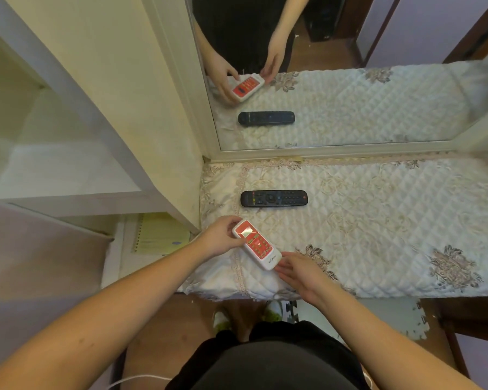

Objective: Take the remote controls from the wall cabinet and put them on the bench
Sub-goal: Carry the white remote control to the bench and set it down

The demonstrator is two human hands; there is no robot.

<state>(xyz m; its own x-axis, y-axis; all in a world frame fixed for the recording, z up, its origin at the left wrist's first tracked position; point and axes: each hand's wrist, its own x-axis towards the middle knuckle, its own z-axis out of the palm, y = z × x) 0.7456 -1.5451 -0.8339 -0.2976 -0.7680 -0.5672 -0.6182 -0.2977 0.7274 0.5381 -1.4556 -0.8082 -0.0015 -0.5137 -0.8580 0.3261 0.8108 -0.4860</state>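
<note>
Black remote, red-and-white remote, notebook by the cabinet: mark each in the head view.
black remote (273, 198): head view, middle of its button face, lying on the bench cover.
red-and-white remote (256, 244): head view, red button panel, held at both ends.
notebook (159, 235): head view, yellow cover, right of its spiral binding.

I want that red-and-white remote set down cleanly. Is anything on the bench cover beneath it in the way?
Nothing visible. The red-and-white remote sits low over bare quilted bench cover; the black remote lies apart, nearer the mirror.

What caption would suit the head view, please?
Both hands set a red-and-white remote on the quilted bench near a black remote.
</note>
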